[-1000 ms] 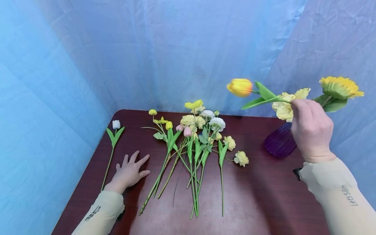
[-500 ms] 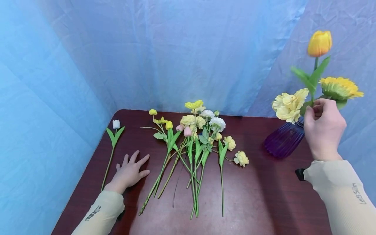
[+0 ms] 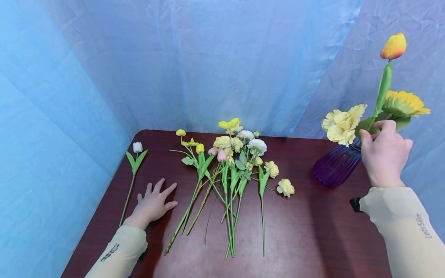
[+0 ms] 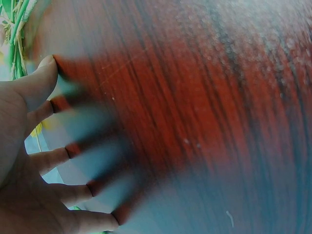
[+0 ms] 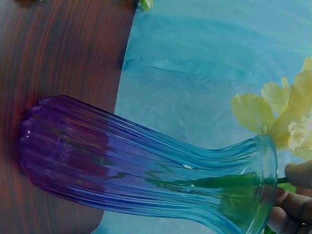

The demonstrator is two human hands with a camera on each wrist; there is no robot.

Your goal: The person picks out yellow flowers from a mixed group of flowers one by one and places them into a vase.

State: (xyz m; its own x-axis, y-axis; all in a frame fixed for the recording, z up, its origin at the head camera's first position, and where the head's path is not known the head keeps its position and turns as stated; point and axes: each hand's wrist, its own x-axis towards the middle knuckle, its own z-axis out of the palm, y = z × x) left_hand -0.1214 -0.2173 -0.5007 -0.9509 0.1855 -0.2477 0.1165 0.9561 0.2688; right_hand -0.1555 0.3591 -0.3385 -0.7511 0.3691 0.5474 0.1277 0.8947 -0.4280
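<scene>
Tulip, yellow-orange (image 3: pixel 394 46), one; upright at the mouth of a ribbed purple-blue vase (image 3: pixel 336 165).
Right hand (image 3: pixel 387 152): thumb and fingers pinching the tulip's stem at the rim. Also in the vase: pale yellow flower (image 3: pixel 343 123) and large yellow bloom (image 3: pixel 405 104), either side of the tulip. Left hand (image 3: pixel 153 204): fingers spread, resting on the dark red table (image 3: pixel 295 239), grasping nothing, between a white tulip (image 3: pixel 137 147) and loose flowers (image 3: pixel 222 155). Risks, as judged: leaves or neighbouring stems crowding the neck could snag the stem; sideways pressure on the rim could tip the unsteadied vase.
</scene>
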